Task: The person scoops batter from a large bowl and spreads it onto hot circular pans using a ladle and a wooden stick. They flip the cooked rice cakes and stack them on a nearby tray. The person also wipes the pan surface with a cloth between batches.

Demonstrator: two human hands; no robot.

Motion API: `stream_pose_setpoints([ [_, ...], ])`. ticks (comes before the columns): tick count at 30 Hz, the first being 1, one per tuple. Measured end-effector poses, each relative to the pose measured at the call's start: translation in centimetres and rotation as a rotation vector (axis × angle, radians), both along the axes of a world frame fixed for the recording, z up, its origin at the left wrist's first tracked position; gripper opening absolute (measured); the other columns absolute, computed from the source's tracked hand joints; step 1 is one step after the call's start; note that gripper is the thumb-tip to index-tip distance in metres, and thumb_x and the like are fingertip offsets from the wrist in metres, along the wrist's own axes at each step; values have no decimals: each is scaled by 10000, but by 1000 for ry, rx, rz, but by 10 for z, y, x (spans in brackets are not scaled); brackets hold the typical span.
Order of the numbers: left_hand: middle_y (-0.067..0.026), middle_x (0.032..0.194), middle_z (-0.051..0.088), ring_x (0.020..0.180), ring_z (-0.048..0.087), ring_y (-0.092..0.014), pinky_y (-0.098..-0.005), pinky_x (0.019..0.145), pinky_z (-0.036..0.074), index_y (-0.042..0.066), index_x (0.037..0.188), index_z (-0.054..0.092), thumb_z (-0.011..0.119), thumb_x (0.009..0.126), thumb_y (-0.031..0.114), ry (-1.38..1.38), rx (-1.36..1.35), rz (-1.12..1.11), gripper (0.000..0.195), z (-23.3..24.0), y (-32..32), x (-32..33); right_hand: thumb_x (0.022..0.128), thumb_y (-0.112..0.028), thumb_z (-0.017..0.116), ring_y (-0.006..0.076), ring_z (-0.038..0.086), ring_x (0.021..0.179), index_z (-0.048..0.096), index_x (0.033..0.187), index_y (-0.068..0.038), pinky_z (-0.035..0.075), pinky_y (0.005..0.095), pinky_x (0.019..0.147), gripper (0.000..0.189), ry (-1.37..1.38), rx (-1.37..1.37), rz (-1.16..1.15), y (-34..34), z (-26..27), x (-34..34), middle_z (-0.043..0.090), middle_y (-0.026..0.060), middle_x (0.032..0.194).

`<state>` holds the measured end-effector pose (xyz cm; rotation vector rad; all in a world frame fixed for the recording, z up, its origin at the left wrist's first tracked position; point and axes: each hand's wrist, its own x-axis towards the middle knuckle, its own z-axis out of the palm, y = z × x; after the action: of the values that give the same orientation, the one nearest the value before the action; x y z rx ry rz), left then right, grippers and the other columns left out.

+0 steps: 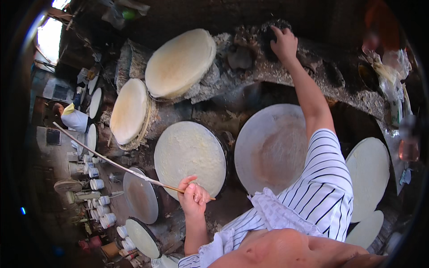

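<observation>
In my left hand (194, 198) is a long thin wooden stick (127, 169), gripped near its lower end and pointing up and left. Just behind that hand lies a round griddle covered with a pale sheet of batter or flatbread (189, 154). My right hand (285, 45) reaches far forward over a soot-dark ledge. Its index finger is stretched out at a black round object (268, 37), and its thumb stands apart. I cannot tell what that black object is. Below my right arm sits a bare grey griddle (273, 147) with a brownish middle.
Two thick stacks of round flatbreads, a large one (181, 63) and a smaller one (128, 110), rest beyond the griddles. More griddles (140, 196) stand left and right. White buckets (107, 220) line the lower left. Another person (72, 117) works farther off. Plastic bags (390, 72) hang right.
</observation>
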<state>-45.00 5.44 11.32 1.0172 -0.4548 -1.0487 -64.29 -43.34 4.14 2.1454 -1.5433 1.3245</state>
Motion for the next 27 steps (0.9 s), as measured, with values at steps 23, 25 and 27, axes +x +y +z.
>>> stream_pose_setpoints([
  [23, 22, 448, 320, 328, 302, -83, -241, 336, 266, 16, 1076, 547, 399, 919, 131, -212, -82, -109, 245, 12, 75, -22, 631, -213, 644, 325, 408, 1238, 634, 1092, -200, 327, 494, 974, 461, 241, 448, 320, 365, -56, -111, 482, 87, 1325],
  [25, 21, 446, 321, 328, 298, -83, -241, 335, 265, 17, 1076, 547, 396, 920, 131, -191, -94, -173, 245, 11, 78, -18, 711, -289, 594, 326, 398, 1240, 623, 1138, -223, 319, 523, 964, 433, 249, 406, -75, 292, -73, -126, 487, 95, 1324],
  [27, 17, 443, 319, 327, 293, -84, -243, 333, 268, 17, 1077, 545, 382, 921, 126, -176, -122, -232, 251, 12, 80, -17, 715, -310, 594, 325, 405, 1231, 624, 1141, -236, 313, 537, 956, 432, 255, 447, -92, 283, -73, -84, 481, 75, 1334],
])
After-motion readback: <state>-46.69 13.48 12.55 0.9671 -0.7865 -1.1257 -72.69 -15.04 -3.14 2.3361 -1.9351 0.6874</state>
